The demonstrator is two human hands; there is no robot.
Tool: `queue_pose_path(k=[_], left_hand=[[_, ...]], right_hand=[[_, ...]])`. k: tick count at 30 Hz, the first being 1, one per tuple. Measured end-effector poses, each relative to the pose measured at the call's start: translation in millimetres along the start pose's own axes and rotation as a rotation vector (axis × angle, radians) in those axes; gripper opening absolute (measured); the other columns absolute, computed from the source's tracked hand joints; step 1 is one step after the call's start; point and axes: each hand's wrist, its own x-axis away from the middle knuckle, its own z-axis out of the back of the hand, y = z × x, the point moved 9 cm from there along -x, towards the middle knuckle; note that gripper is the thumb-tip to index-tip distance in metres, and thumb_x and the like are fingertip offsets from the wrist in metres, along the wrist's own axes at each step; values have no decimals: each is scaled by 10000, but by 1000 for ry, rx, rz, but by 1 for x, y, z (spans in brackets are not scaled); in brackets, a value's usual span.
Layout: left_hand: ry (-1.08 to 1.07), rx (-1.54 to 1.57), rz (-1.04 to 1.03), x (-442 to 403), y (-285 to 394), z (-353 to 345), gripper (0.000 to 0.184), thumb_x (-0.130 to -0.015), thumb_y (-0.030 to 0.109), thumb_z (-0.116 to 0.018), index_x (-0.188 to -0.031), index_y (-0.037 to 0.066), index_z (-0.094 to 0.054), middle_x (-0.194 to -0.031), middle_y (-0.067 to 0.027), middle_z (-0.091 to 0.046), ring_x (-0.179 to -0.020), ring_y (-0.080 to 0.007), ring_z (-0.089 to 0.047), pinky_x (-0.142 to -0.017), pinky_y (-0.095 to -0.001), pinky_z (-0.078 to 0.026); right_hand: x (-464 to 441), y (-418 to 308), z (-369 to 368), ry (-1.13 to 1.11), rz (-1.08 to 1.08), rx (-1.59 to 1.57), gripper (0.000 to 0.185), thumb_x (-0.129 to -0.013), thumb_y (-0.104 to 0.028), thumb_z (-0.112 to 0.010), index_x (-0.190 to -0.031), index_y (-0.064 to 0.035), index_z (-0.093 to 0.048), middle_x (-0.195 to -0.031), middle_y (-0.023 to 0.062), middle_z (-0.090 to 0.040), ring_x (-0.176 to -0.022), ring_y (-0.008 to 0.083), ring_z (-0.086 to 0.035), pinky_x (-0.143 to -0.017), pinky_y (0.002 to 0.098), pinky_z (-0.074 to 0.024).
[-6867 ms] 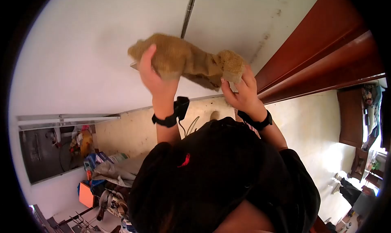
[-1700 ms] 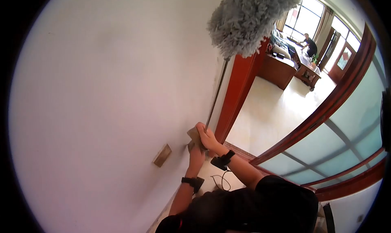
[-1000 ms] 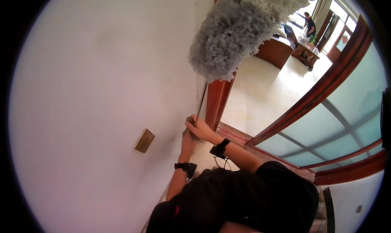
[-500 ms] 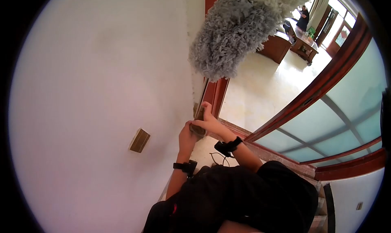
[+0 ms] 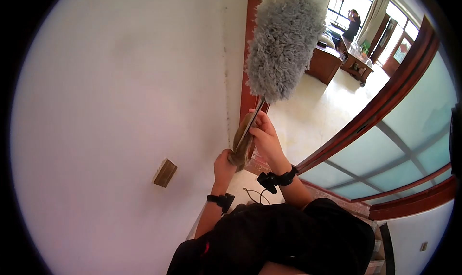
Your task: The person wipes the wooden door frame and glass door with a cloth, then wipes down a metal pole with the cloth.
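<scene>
Wall plate beside the hands | left hand: fingers closed on lower end of brown cloth | cloth lies lengthwise along pole | right hand: fingers pinch pole | grey duster head above | change: hands have drawn apart, so cloth seems to line more of the pole

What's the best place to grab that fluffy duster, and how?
I'd grip the slim pole just below the fluffy head, coming from the side away from the white wall, fingers wrapped across it. The pole looks narrow and straight, slanting up to the head, so fingers should close round it easily. The fluff is bulky and looks soft, so it would probably squash.
</scene>
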Motion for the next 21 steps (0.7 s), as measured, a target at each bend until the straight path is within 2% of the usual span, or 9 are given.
queue_pose_path(k=[3, 5, 7, 8, 15, 18, 19, 21], left_hand=[[-1, 33, 15, 0, 2, 0, 256, -720, 52, -637, -961, 20, -558, -853, -170, -633, -821, -342, -611, -713, -359, -472], [38, 107, -50, -2, 14, 6, 273, -720, 47, -634, -978, 6, -554, -869, -175, -630, -838, -339, -614, -724, -355, -472], [42, 173, -62, -5, 27, 11, 306, -709, 82, -661, -992, 25, -558, -895, -175, -624, -855, -350, -601, -732, -370, -472], [53, 241, -79, -7, 36, 15, 341, -698, 117, -688, -1005, 44, -562, -922, -174, -617, -873, -362, -587, -741, -385, -471], [6, 259, -145, -21, 92, 28, 387, -689, 88, -697, -1040, 31, -543, -953, -179, -616, -890, -353, -597, -762, -366, -474], [-9, 278, -177, -23, 114, 33, 387, -686, 59, -695, -1040, 30, -542, -959, -180, -616, -884, -350, -602, -765, -355, -477], [-6, 289, -207, -23, 125, 36, 388, -687, 41, -692, -1046, 32, -544, -956, -165, -621, -877, -320, -611, -767, -335, -476], [-7, 297, -242, -22, 140, 40, 391, -688, 24, -690, -1051, 35, -545, -953, -151, -626, -870, -290, -620, -769, -314, -475]], right_hand=[[3, -1, -4, -33, 39, 8, 500, -815, 110, -394, -1297, -24, -391, -1151, 57, -523, -1044, 140, -511, -892, 267, -409], [8, 0, -8, -51, 44, 37, 506, -821, 112, -395, -1310, -19, -383, -1173, 56, -519, -1063, 136, -508, -915, 265, -405], [10, -10, -13, -90, 141, 136, 496, -830, 124, -401, -1309, -6, -386, -1183, 58, -527, -1089, 132, -510, -947, 264, -396], [9, -8, -11, -84, 135, 132, 496, -830, 124, -401, -1309, -6, -386, -1183, 58, -527, -1089, 132, -510, -947, 264, -396], [14, -36, -10, -4, 309, 272, 426, -836, 105, -428, -1247, -7, -422, -1179, 79, -538, -1117, 154, -504, -933, 266, -398], [19, -59, -2, 137, 426, 300, 374, -877, 56, -482, -1239, -19, -427, -1148, 80, -558, -1083, 138, -521, -904, 249, -415], [20, -62, 0, 140, 429, 299, 374, -877, 56, -482, -1239, -19, -427, -1148, 80, -558, -1083, 138, -521, -904, 249, -415], [30, -83, 15, 306, 527, 204, 367, -885, 45, -490, -1240, -23, -424, -1138, 80, -568, -1082, 137, -523, -894, 251, -424]])
